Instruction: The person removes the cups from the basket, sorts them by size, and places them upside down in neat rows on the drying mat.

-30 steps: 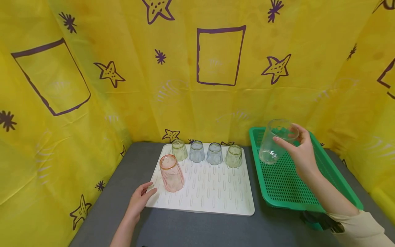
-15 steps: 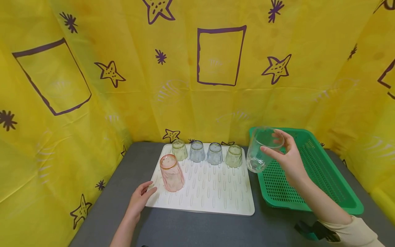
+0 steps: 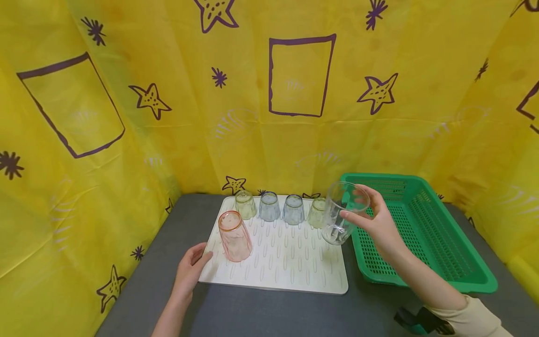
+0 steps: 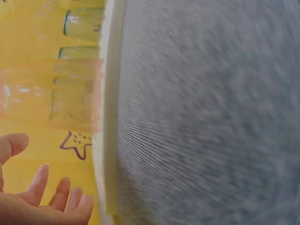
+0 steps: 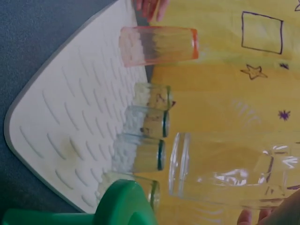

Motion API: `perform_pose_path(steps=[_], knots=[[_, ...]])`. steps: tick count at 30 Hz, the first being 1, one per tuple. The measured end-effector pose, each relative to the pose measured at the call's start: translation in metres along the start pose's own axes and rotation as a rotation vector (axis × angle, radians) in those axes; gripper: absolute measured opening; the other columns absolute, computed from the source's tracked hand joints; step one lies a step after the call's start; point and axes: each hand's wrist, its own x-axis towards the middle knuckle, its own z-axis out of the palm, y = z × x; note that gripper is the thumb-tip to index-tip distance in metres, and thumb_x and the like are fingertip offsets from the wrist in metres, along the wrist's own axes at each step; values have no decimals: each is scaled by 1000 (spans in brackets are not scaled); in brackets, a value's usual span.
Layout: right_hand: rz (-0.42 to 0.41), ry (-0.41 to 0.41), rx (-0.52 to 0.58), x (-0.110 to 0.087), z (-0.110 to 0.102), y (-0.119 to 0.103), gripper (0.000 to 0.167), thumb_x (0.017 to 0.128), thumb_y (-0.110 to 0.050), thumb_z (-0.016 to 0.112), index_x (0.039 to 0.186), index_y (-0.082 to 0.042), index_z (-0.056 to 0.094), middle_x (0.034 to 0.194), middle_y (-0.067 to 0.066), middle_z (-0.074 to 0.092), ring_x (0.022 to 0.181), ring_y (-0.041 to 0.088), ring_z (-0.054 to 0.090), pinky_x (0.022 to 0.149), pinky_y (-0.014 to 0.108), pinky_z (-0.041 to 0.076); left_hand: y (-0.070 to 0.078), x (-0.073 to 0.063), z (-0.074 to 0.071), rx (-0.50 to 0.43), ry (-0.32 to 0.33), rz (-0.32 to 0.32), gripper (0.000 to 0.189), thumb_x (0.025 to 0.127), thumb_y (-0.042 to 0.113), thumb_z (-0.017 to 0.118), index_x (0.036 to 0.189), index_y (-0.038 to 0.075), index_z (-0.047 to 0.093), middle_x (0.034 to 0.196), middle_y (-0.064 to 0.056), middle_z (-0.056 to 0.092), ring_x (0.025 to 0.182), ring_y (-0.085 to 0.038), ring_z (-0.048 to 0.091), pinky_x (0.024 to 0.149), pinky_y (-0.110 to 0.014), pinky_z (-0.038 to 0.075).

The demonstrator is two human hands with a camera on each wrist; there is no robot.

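My right hand grips a clear glass near its upper end. The glass tilts above the right part of a white ridged drying mat, overlapping one small green glass in the head view. A tall pink glass stands wider end down on the mat's left side. Along the back edge are another small green glass and two small blue glasses. My left hand is beside the mat's left edge, close to the pink glass. Its fingers are spread and hold nothing.
A green perforated basket lies right of the mat, under my right forearm. Both sit on a dark grey table. Behind them hangs a yellow curtain with purple drawings. A black strapped object sits near my right sleeve.
My right hand has carried the clear glass left and slightly down, from above the green basket to above the mat's right side. The left hand has barely moved.
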Motion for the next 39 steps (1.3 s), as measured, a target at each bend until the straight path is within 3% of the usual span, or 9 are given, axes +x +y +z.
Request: perform_pose_path(steps=[6, 10, 17, 23, 31, 39], knots=[[7, -24, 14, -2, 6, 3, 72, 91, -17, 70, 149, -12, 29, 140, 4, 37, 120, 21, 36, 86, 20, 45, 18, -10, 8, -42, 15, 44, 40, 93, 18, 67, 128, 1, 58, 130, -17, 57, 113, -17, 56, 87, -17, 44], [10, -32, 16, -3, 10, 5, 72, 90, -16, 71, 149, -11, 29, 142, 8, 37, 121, 23, 35, 88, 20, 43, 29, -18, 14, -103, -40, 108, 34, 92, 13, 69, 122, -1, 61, 119, -13, 62, 98, -8, 62, 83, -18, 49], [21, -54, 5, -6, 15, 9, 75, 89, -17, 72, 149, -11, 29, 144, 10, 36, 121, 23, 36, 87, 21, 44, 45, -32, 25, -169, -179, 223, 33, 91, 7, 67, 121, -4, 59, 114, -14, 63, 102, -16, 63, 84, -22, 51], [17, -79, 16, -8, 19, 14, 74, 88, -14, 73, 148, -11, 30, 143, 11, 37, 121, 24, 36, 85, 22, 45, 53, -38, 37, -193, -316, 296, 35, 91, 4, 65, 124, -4, 57, 121, -19, 59, 103, -16, 60, 85, -24, 50], [42, -107, 32, -12, 26, 19, 76, 86, -14, 75, 148, -13, 32, 145, 9, 37, 122, 28, 38, 84, 23, 46, 61, -39, 56, -219, -500, 334, 47, 90, 3, 65, 134, -3, 48, 129, -18, 54, 115, -30, 55, 91, -28, 50], [50, -153, 28, -16, 35, 24, 78, 85, -16, 77, 148, -13, 32, 149, 9, 35, 124, 35, 42, 86, 26, 49, 69, -39, 74, -232, -568, 332, 59, 87, 8, 70, 141, 4, 44, 136, -15, 51, 123, -37, 49, 97, -31, 47]])
